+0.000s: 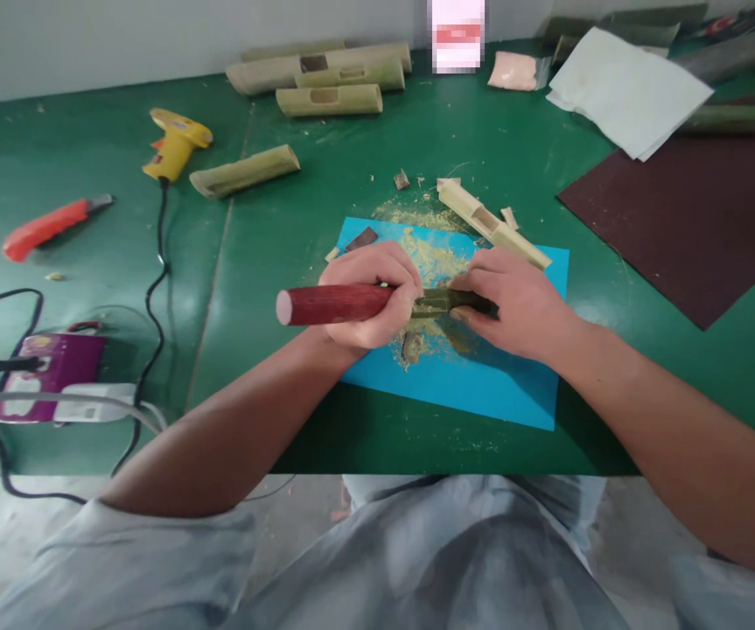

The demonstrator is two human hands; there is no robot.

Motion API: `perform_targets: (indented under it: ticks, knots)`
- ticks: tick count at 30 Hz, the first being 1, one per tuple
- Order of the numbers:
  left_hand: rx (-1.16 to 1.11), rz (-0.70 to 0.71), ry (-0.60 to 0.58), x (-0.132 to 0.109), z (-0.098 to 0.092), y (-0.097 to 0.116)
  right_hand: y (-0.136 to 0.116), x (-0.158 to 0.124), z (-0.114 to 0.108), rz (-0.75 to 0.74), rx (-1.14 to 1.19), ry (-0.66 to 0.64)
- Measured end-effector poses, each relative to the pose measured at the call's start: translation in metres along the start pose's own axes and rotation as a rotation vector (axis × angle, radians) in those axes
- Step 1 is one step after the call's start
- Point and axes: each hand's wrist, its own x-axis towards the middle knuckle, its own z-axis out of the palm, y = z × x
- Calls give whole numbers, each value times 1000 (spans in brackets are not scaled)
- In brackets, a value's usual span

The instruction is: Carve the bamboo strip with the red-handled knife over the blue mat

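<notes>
My left hand is wrapped round the thick red handle of a hand tool, whose end sticks out to the left. The working end of that tool is hidden by my fingers. My right hand grips a dark green piece of bamboo from the right, close to my left fingers. Both hands are over a blue sheet strewn with pale shavings. Just beyond lies a pale split bamboo piece with a rectangular notch in it.
Several bamboo tubes lie at the back, with one tube nearer. On the left are a yellow corded trigger tool, an orange utility knife and a purple box among cables. White paper overlaps a dark brown sheet on the right.
</notes>
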Motion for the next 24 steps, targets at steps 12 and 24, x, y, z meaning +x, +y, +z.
perform_targets:
  ticks: [12, 24]
  knots:
    - [-29, -55, 63, -3, 3, 0, -2, 0, -1, -7, 14, 3]
    - [-6, -66, -47, 0, 1, 4, -2, 0, -3, -24, -5, -7]
